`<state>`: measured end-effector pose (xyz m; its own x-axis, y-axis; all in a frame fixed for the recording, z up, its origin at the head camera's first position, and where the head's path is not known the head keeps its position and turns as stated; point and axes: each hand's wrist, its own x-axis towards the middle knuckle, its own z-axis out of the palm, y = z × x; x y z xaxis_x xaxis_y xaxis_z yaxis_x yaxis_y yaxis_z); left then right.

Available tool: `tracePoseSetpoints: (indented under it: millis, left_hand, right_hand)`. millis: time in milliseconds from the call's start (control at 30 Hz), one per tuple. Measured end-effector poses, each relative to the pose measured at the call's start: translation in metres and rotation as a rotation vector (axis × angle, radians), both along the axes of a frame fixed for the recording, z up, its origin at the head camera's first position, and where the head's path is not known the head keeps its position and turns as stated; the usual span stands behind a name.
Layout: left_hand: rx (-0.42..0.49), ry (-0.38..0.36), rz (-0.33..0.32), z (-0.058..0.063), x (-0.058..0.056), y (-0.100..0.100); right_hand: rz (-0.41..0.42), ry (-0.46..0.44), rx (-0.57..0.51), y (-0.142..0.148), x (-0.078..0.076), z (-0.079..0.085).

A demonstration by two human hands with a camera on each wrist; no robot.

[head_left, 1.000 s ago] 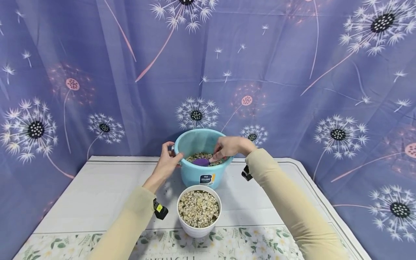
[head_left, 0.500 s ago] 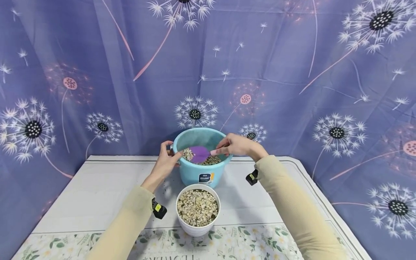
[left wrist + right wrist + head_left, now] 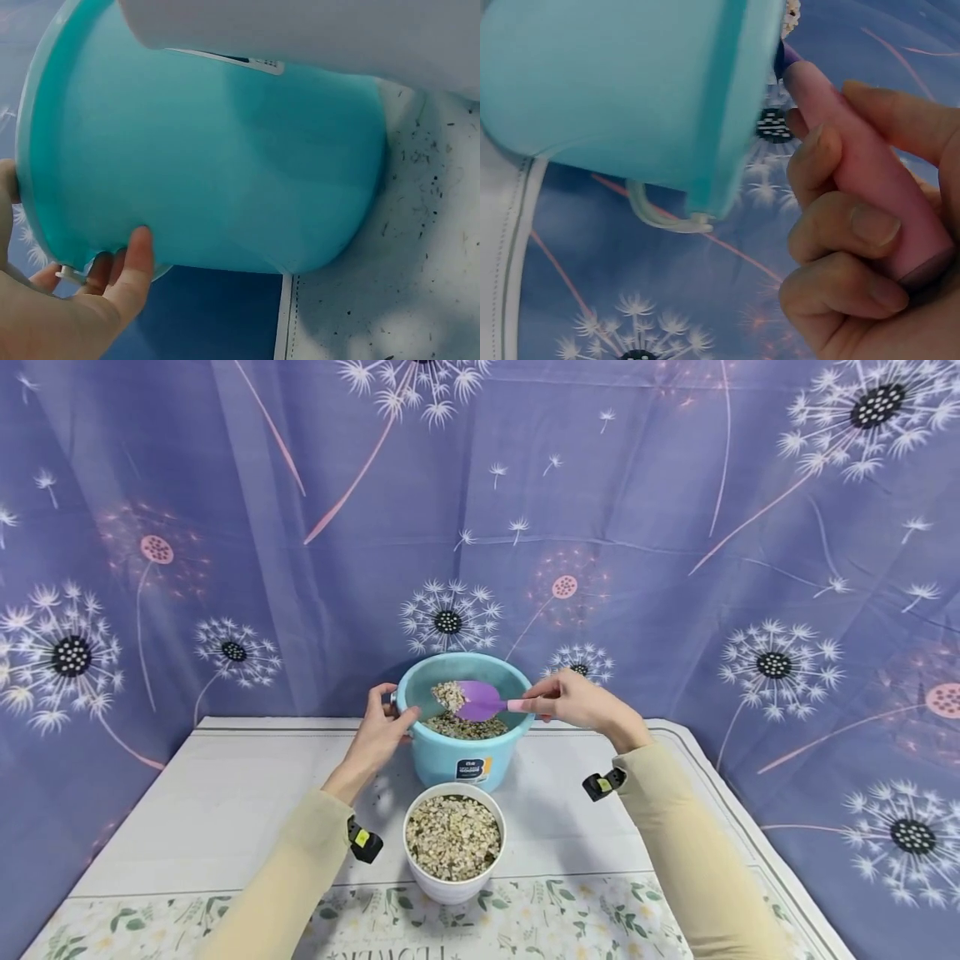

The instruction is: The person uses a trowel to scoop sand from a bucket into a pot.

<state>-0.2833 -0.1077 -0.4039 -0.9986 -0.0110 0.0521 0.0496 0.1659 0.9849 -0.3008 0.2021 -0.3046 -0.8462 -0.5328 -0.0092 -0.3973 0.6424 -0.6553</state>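
Note:
A small trowel with a purple blade (image 3: 483, 700) and a pink handle (image 3: 862, 169) is in my right hand (image 3: 583, 702), whose fingers curl round the handle. Its blade is above the grainy mix inside the light-blue bucket (image 3: 437, 762) and carries a heap of pale grains (image 3: 449, 695). My left hand (image 3: 375, 735) grips the bucket's left rim, near the white handle joint (image 3: 71, 274). In front of the bucket stands a white pot (image 3: 452, 891), filled close to its rim with pale, flaky grains (image 3: 453, 839).
The table (image 3: 225, 810) has a white cover with a floral strip along the front. Dark specks (image 3: 420, 161) lie on it near the bucket. A purple dandelion-print curtain (image 3: 360, 568) hangs behind and at both sides. A white bail handle (image 3: 656, 217) hangs from the bucket.
My right hand has lifted the trowel out of the mix with grains on its blade, moving up and to the right. The left hand keeps its hold on the rim.

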Motion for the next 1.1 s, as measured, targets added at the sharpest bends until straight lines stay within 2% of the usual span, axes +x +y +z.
tracePoseSetpoints:
  millis: [200,300,400,533,633,800,967,1100]
  left_hand:
    - [0.009,-0.007,-0.033,0.003,0.01,-0.009]
    - [0.018,0.009,-0.054,-0.002,0.024,-0.014]
    - [0.005,0.027,-0.108,-0.01,0.04,-0.017]
    - [-0.051,0.043,-0.246,-0.022,0.064,-0.024]
    - [-0.076,0.034,-0.393,-0.029,0.08,-0.031]
    - [-0.062,0.007,-0.615,-0.035,0.094,-0.037]
    - [-0.063,-0.007,-0.719,-0.037,0.098,-0.036]
    - [-0.068,0.013,-0.755,-0.04,0.099,-0.033]
  right_hand:
    - [-0.037,0.014,-0.024,0.004,0.014,0.009]
    - [-0.048,0.023,-0.027,0.005,0.021,0.013]
    - [-0.033,0.055,-0.031,0.007,0.029,0.014]
    - [-0.013,0.113,-0.013,0.012,0.042,0.013]
    - [-0.02,0.12,-0.013,0.016,0.053,0.011]
    - [-0.035,0.11,-0.031,0.022,0.073,0.004]
    - [-0.004,0.144,-0.032,0.025,0.088,-0.005]
    - [0.044,0.146,-0.045,0.025,0.095,-0.016]
